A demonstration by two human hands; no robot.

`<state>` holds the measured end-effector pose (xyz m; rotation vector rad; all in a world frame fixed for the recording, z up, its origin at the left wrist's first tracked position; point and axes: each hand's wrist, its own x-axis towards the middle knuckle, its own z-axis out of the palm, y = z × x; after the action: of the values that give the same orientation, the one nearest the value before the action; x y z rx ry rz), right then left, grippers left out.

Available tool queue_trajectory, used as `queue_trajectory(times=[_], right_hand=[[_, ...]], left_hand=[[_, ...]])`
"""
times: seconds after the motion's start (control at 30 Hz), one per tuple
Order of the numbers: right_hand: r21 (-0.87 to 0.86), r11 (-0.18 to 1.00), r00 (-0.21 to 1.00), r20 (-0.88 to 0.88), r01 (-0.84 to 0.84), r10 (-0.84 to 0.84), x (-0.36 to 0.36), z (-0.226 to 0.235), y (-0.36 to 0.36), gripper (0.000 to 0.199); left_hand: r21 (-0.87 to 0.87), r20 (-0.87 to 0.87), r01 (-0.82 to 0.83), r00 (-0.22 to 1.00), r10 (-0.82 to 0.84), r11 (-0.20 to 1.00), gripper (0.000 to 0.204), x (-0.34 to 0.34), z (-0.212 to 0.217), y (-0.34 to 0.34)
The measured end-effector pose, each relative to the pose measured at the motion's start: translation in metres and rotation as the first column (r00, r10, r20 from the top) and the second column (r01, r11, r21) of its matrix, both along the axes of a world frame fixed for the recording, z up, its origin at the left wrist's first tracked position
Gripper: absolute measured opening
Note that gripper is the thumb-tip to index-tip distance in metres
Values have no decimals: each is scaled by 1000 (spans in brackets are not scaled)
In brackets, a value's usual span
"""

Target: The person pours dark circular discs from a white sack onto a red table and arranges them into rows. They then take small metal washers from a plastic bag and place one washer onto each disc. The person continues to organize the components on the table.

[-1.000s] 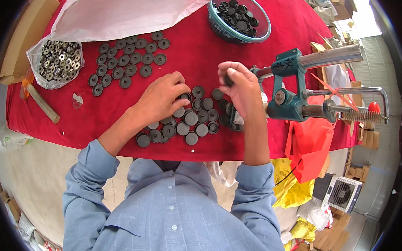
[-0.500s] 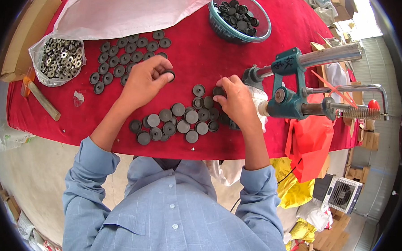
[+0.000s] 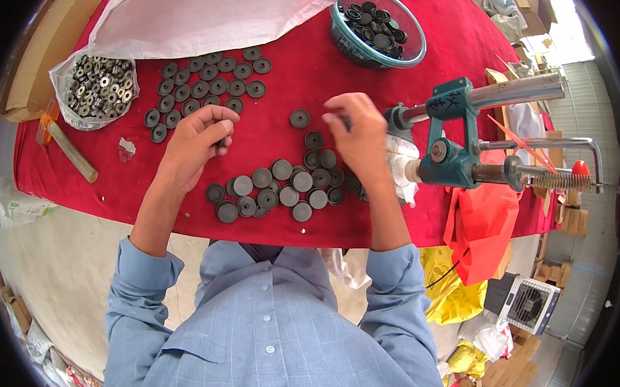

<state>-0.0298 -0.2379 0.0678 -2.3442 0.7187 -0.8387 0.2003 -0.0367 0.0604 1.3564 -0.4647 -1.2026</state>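
Near the red-clothed desk [image 3: 294,75] front edge, the left hand [image 3: 198,140] pinches a dark round metal disc [image 3: 220,142]; right hand [image 3: 354,130], grip curled closed on another disc [image 3: 345,122], hovers beside the teal hand press [image 3: 450,141].

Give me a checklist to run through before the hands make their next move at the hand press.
1. Right hand has a part in its grip: ok, a small dark piece shows at the fingertips.
2. Left hand has a disc: cannot tell, the fingers curl over something dark.
3. Loose grey discs within reach: ok, a cluster lies between both hands.
4. Teal hand press free of obstruction: cannot tell, the right hand hides its working end.
5. Blue bowl has room for more parts: ok, it is partly filled.
6. Sorted discs kept apart from the loose cluster: ok, bare red cloth lies between.
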Motion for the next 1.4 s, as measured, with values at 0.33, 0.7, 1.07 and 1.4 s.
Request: queue_trajectory(times=[0.33,0.7,1.07,1.4], right_hand=[[640,758,987,0,121,-158,-32,37,3,10],[-245,966,558,-815,-84,-158,-62,36,28,29],[38,999,924,-381,-20,33,-43,12,8,31],[53,992,993,-35,117,-115,-17,-11,-13,24]], left_hand=[[-41,696,245,703,-149,969,20,-22,-1,-56],[50,828,410,493,-267,911,20,-53,4,-62],[28,817,420,513,-263,907,17,-55,-1,-71],[40,857,314,477,-195,948,19,-39,-4,-77]])
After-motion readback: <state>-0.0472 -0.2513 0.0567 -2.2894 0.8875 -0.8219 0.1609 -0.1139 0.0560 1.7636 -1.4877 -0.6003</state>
